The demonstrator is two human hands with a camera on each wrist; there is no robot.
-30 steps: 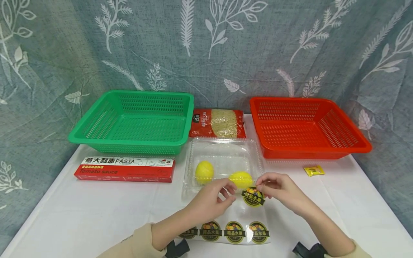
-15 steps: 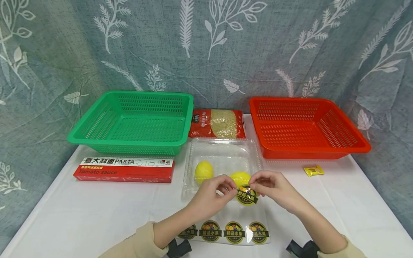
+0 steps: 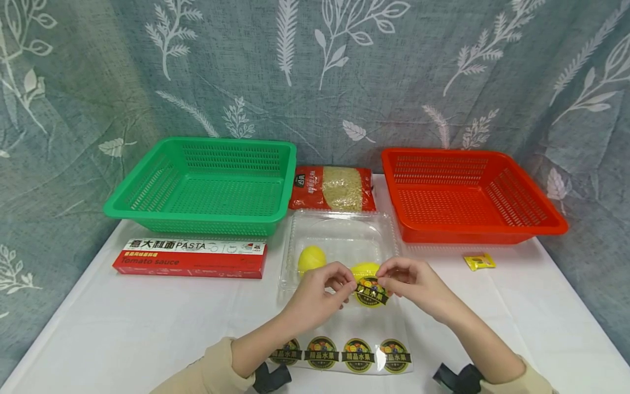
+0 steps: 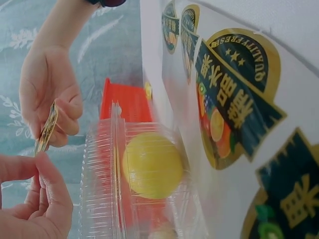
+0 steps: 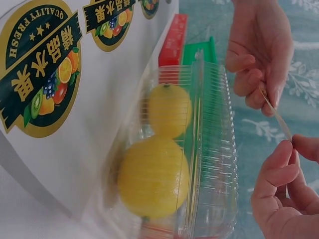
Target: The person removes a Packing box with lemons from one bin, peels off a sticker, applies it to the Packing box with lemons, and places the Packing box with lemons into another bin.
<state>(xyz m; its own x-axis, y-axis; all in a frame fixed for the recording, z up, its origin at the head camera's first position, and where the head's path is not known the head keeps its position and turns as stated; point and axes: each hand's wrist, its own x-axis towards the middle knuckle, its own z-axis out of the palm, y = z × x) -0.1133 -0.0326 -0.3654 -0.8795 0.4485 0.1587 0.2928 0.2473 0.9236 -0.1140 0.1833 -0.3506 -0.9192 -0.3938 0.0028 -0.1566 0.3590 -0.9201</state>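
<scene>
Both hands pinch one round sticker by opposite edges: left hand on its left edge, right hand on its right edge, each grip clamped between thumb and fingertips. The sticker hangs stretched between them, just above the near edge of the clear box, over the near lemon. The wrist views show it edge-on, free of the lid.

Step in hand, as judged: applying the sticker to the closed box lid. The next move calls for lowering the sticker flat onto the lid, keeping it taut and level, then pressing it down so that no fold forms. Whether the adhesive side faces down cannot be told.

Count, placed relative to the box:
- Lemons: two, inside; the second at its left.
- Stickers: one held; four on the sheet in front of it.
- Baskets: two; green behind-left, red behind-right.
- Pasta carton: one, at left.
- Grain bag: one, directly behind.
- Yellow sachet: one, at right.

All rest on the tabletop.
</scene>
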